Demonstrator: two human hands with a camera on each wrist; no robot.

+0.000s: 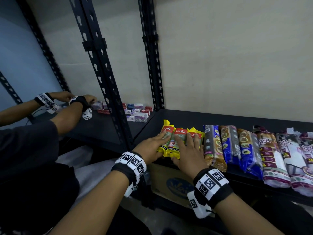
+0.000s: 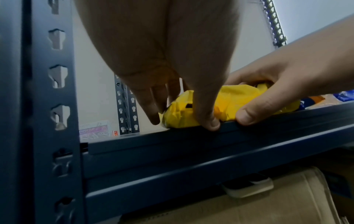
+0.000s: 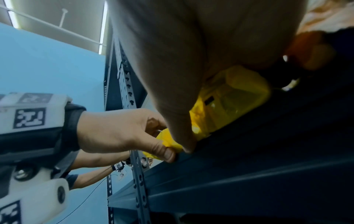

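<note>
Three yellow packs with red "CASA" labels lie side by side at the front left of a dark shelf. My left hand holds the leftmost pack, fingers flat on top and thumb against its front end. My right hand covers the middle pack and the right pack in the same way. In the left wrist view, the left hand and the right hand both pinch the crumpled yellow pack ends at the shelf lip. In the right wrist view, the left hand's thumb presses a yellow pack.
Right of the yellow packs lie several blue and brown packs and drawstring bag packs. Small paper clip boxes sit on the neighbouring shelf, where another person's hands work. A slotted upright post stands between. A cardboard box sits below.
</note>
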